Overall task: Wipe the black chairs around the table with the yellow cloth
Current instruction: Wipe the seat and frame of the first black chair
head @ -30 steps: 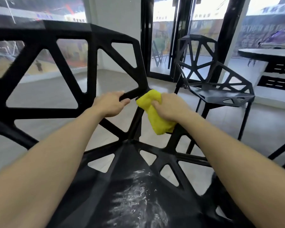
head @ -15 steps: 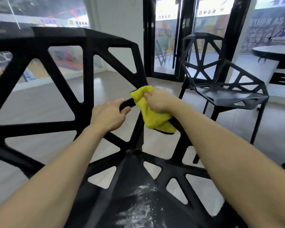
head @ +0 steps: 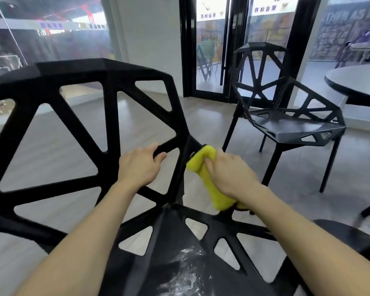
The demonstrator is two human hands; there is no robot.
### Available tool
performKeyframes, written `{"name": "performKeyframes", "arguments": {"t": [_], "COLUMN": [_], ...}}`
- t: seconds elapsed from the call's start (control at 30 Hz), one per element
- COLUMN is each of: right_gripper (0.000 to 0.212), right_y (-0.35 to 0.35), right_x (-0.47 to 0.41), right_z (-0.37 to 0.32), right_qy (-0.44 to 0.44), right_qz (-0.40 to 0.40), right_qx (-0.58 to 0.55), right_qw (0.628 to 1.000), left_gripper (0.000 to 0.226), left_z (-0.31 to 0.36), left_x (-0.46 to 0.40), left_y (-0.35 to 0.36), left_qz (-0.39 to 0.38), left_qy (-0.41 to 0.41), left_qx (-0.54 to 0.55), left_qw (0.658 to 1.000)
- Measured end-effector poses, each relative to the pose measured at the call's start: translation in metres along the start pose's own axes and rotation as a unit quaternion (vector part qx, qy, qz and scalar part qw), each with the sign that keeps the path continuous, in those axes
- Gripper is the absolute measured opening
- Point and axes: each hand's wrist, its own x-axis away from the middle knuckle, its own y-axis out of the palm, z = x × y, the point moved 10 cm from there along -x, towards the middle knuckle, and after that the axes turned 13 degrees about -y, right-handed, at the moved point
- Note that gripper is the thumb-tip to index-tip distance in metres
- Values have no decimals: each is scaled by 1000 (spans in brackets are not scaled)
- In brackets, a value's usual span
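A black lattice chair [head: 107,107] fills the near view, its backrest to the left and its seat below me with pale wet streaks. My left hand [head: 140,166] grips a slanted strut of the backrest. My right hand [head: 229,174] holds the yellow cloth [head: 207,176] wrapped around the strut at the backrest's right edge, where it runs down to the seat. A second black lattice chair [head: 286,107] stands on the floor to the right, beyond my right hand.
A dark round table [head: 355,86] shows at the right edge, next to the second chair. Glass doors with black frames [head: 186,45] stand behind. Grey floor lies open between the two chairs. A dark rounded edge [head: 346,231] sits at lower right.
My right hand has slid the cloth down the strut from its upper corner toward the seat. My left hand keeps its grip. The view has tilted slightly downward.
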Motion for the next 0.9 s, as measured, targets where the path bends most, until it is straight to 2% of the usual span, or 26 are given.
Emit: {"name": "performKeyframes", "arguments": {"t": [0.1, 0.17, 0.3, 0.4, 0.47, 0.53, 0.63, 0.73, 0.8, 0.9], "right_gripper": [40, 42, 41, 50, 53, 52, 56, 58, 58, 57], "right_y": [-13, -9, 9, 23, 28, 26, 17, 12, 15, 25], "right_x": [-84, -93, 4, 97, 114, 86, -2, -68, -70, -11], "right_z": [-26, -22, 23, 64, 73, 63, 38, 9, 10, 58], "right_qy": [-32, -11, 24, 70, 72, 67, 64, 44, 15, 31], "right_qz": [34, 56, 70, 61, 70, 63, 87, 117, 106, 88], "right_qx": [-72, -73, -26, -11, 5, -4, -30, -9, -1, -55], "right_qw": [996, 996, 997, 996, 995, 996, 994, 992, 994, 994], "left_gripper": [38, 37, 36, 36, 36, 34, 34, 36, 38, 39], "left_z": [-4, -8, -9, -6, -7, -9, -9, -19, -24, -22], "left_x": [-5, -11, -12, -10, -12, -11, -15, -28, -34, -34], "left_y": [-1, 0, 2, 2, 3, 4, 5, 5, 7, 11], "left_qz": [10, 4, -14, -11, -8, 0, 2, -3, -10, -32], "left_qy": [-3, -9, -11, -10, -21, -34, -43, -65, -76, -88], "left_qx": [-2, 7, 14, 11, 12, 12, 11, -4, -13, -14], "left_qw": [1000, 1000, 1000, 1000, 1000, 999, 999, 998, 997, 996]}}
